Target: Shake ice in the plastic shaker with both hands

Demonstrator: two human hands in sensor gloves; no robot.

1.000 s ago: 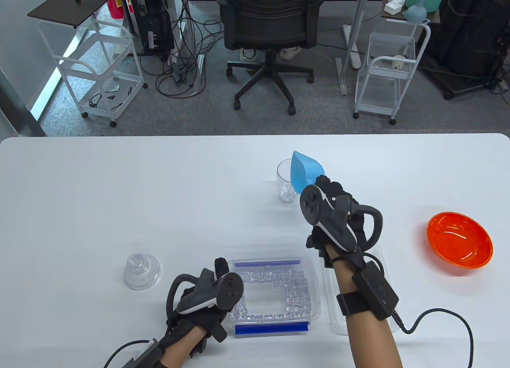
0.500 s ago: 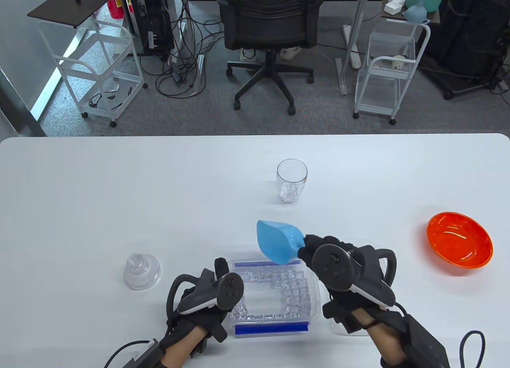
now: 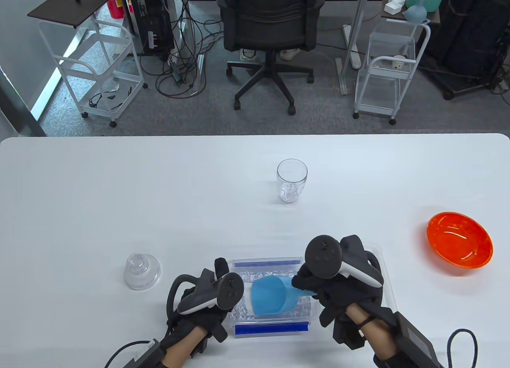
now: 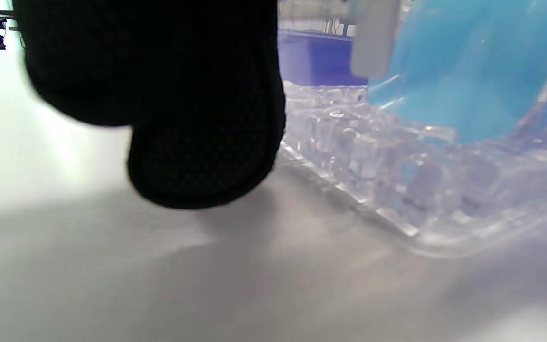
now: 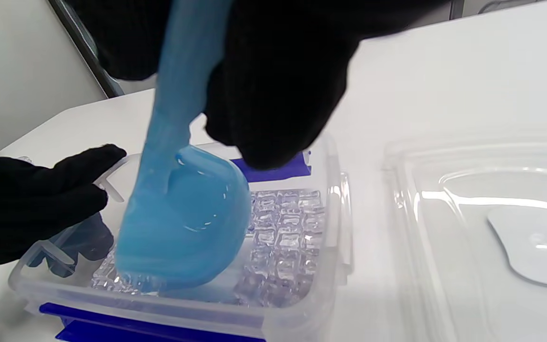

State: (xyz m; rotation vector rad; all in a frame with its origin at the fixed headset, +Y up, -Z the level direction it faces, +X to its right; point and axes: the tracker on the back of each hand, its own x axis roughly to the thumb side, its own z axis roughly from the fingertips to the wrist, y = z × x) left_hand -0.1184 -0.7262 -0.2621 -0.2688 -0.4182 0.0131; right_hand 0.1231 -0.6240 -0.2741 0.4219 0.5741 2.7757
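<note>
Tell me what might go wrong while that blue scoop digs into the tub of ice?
The blue plastic scoop is pushing into cubes in the light clear plastic ice tub; the tub may slide, since the left hand only rests against its side. An overfull scoop could spill cubes before reaching the distant clear plastic shaker cup.

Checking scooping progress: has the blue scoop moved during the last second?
Yes. The blue scoop went from beside the shaker cup toward the person, into the ice container.

On the table (image 3: 119, 184): one blue scoop (image 3: 273, 300), one clear ice box (image 3: 314, 310) with two blue clasps, one loose box lid (image 5: 482, 228), one shaker cup (image 3: 292, 181), one shaker lid (image 3: 142, 271), one orange bowl (image 3: 459, 240), two gloved hands
</note>
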